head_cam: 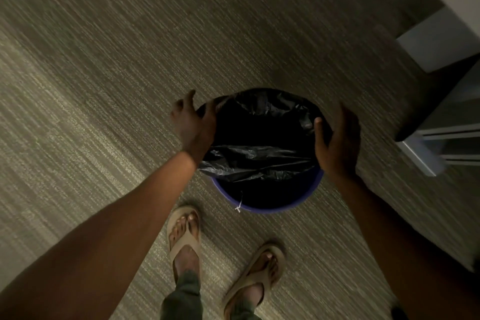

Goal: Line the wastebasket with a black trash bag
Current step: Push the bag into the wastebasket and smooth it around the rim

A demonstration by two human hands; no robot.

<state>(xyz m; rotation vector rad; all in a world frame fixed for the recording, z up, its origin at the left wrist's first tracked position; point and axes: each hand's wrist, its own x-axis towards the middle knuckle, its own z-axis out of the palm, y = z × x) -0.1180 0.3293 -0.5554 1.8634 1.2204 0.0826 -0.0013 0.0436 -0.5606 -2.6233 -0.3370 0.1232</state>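
A round wastebasket with a purple-blue rim (270,209) stands on the carpet just in front of my feet. A black trash bag (259,161) lies inside it, its edge draped over the far and side rim, while the near rim is bare. My left hand (193,122) grips the bag's edge at the left rim. My right hand (337,138) cups the right rim, thumb inside on the bag and fingers outside. A small white tag (238,207) hangs at the near rim.
Grey striped carpet (104,86) covers the floor all round. White furniture with a dark gap under it (441,112) stands close to the right of the basket. My sandalled feet (185,236) are just behind the basket.
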